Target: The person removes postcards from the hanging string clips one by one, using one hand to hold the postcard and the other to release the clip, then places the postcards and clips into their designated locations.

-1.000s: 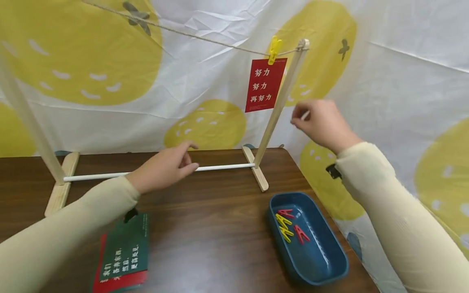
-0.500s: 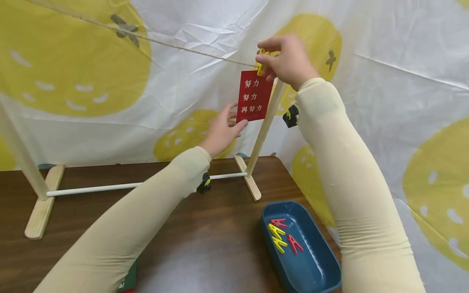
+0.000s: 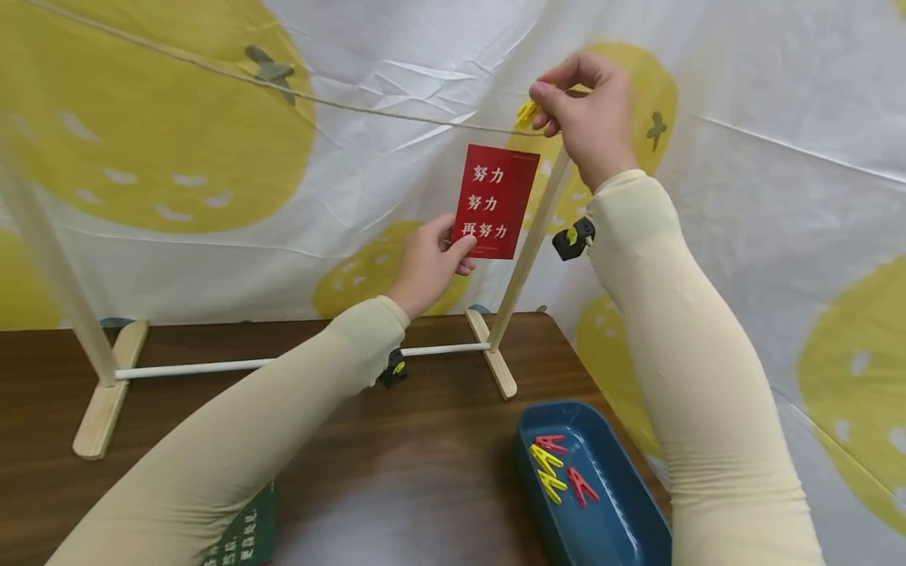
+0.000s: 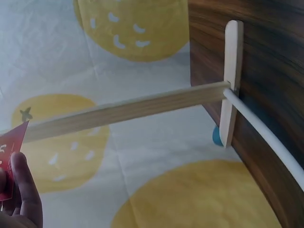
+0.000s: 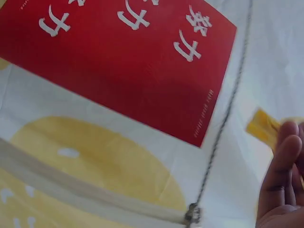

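Observation:
My left hand [image 3: 429,263] pinches a red card [image 3: 499,200] with white characters by its lower left corner. The card hangs just below the rope [image 3: 382,113], apart from it. Above the rope, near the right post, my right hand [image 3: 594,114] holds a yellow clothespin [image 3: 526,115] between thumb and fingers. In the right wrist view the clothespin [image 5: 264,127] is off the rope and away from the card [image 5: 123,61]. The left wrist view shows only a corner of the card [image 4: 10,156] by the fingers [image 4: 26,185].
A blue tray [image 3: 633,479] with several red and yellow clothespins stands at the table's right side. The wooden post [image 3: 531,251] rises from a foot joined to a white rod [image 3: 191,368]. Green cards [image 3: 248,531] lie partly under my left forearm.
My hands came up from lower down to the card and clothespin. The clothespin has come off the rope and card, and the card is now in my left hand, slightly lower.

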Action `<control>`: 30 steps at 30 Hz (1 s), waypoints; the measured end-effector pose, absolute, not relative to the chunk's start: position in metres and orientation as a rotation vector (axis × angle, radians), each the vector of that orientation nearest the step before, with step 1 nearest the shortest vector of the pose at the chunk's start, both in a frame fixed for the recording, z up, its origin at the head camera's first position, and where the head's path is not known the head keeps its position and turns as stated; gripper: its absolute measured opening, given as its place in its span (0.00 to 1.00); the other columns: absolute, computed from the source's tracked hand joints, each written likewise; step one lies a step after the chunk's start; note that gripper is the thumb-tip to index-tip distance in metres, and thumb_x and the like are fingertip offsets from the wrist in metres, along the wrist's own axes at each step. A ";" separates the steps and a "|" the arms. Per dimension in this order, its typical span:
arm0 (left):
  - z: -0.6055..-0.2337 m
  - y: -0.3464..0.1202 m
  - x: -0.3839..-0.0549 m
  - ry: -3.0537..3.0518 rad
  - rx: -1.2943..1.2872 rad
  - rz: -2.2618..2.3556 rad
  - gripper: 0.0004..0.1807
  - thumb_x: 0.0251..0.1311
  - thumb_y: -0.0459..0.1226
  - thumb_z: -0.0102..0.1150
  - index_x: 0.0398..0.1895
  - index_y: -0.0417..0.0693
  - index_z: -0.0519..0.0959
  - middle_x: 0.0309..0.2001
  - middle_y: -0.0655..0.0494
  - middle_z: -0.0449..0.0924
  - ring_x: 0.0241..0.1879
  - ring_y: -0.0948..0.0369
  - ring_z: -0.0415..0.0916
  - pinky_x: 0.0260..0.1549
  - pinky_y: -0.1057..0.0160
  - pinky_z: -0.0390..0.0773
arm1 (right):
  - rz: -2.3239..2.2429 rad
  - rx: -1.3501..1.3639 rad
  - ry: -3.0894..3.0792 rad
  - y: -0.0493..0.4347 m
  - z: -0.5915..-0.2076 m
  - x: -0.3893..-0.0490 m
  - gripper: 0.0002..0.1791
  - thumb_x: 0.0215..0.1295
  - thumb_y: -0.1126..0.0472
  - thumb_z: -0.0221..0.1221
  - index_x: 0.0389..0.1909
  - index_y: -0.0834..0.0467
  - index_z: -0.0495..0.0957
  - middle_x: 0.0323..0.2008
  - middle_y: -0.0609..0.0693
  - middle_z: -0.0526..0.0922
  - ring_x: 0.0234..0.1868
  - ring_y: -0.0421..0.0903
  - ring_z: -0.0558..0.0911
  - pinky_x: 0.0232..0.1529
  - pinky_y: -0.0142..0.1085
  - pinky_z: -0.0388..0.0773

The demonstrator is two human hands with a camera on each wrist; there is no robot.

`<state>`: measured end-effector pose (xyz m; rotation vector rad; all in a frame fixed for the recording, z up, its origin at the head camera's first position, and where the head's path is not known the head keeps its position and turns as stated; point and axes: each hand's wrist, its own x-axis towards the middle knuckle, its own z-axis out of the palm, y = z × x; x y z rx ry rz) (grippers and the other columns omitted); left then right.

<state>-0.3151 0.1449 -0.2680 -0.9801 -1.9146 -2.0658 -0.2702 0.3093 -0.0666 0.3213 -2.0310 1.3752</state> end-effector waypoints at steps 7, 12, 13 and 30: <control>-0.279 0.078 -0.293 -2.040 -1.066 -1.992 0.14 0.82 0.32 0.55 0.62 0.32 0.79 0.44 0.38 0.86 0.36 0.47 0.89 0.40 0.56 0.89 | 1.538 0.456 -1.935 0.331 -0.099 -0.240 0.16 0.65 0.80 0.66 0.48 0.66 0.74 0.49 0.60 0.76 0.42 0.54 0.87 0.46 0.38 0.88; -0.313 -0.015 -0.248 -2.223 -1.021 -1.886 0.13 0.83 0.32 0.54 0.59 0.31 0.81 0.43 0.43 0.86 0.38 0.48 0.90 0.41 0.57 0.89 | 1.198 0.419 -2.288 0.368 -0.162 -0.183 0.13 0.66 0.80 0.67 0.43 0.68 0.73 0.50 0.60 0.80 0.50 0.47 0.86 0.48 0.33 0.86; -0.321 -0.036 -0.235 -2.256 -0.980 -1.875 0.13 0.83 0.32 0.55 0.58 0.31 0.81 0.41 0.45 0.87 0.37 0.50 0.90 0.40 0.57 0.89 | 1.086 0.405 -2.359 0.377 -0.177 -0.170 0.12 0.66 0.78 0.69 0.41 0.68 0.75 0.50 0.58 0.83 0.49 0.44 0.86 0.48 0.30 0.85; -0.465 -0.170 -0.135 -2.730 -0.485 -1.958 0.23 0.79 0.31 0.61 0.70 0.38 0.66 0.31 0.48 0.78 0.25 0.53 0.86 0.27 0.57 0.87 | 0.560 0.610 -3.133 0.482 -0.413 -0.118 0.16 0.60 0.72 0.71 0.32 0.45 0.83 0.28 0.35 0.75 0.28 0.33 0.71 0.25 0.36 0.71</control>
